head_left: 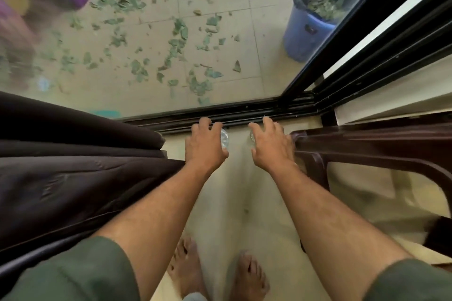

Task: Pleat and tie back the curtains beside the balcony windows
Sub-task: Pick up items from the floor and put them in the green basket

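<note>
Dark brown cloth fills the left of the view: the curtain [73, 178] hangs in loose, heavy folds beside the balcony window [171, 44], its near edge just beside the left forearm; it is neither gathered into neat pleats nor tied, and no tie-back shows; so the task looks barely begun. Both arms reach straight down and forward toward the sliding-door track [220, 115], which suggests the person is bent over the floor rather than working the cloth. The left hand [204, 145] is spread, fingers relaxed and slightly bent, gripping nothing; a small clear round thing [225, 138] peeks out at its right edge, and I cannot tell whether the hand touches it. The right hand [270, 146] is likewise wide and loose, with a second clear thing [252, 135] half hidden by its thumb side; contact is unclear. A brown plastic chair [367, 144] stands just right of that hand. Bare feet [217, 273] stand between curtain and chair. Beyond the glass lie scattered leaves [176, 44] and a blue bin [308, 34].
</note>
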